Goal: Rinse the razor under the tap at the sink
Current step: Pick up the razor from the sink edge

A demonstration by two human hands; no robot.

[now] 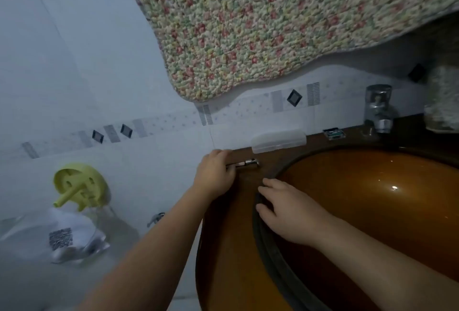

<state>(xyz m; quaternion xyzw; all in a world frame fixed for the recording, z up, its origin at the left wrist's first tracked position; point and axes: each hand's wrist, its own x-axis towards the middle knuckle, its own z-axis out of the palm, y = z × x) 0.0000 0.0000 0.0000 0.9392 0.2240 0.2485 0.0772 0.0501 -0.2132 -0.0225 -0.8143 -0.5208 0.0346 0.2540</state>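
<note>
A metal razor [247, 163] lies on the dark brown ledge at the far left of the amber-brown sink [372, 211]. My left hand [214, 174] covers the handle end with fingers curled on it; the silver head sticks out to the right. My right hand [288, 211] rests flat with fingers spread on the sink's dark rim, holding nothing. The chrome tap [378, 108] stands at the back right of the sink; no water shows.
A translucent plastic case [278, 141] lies against the tiled wall behind the razor. A small blade cartridge [334, 133] sits near the tap. A floral towel [273, 19] hangs above. Left of the sink stand a yellow-green plunger-like item [79, 185] and plastic bags [62, 236].
</note>
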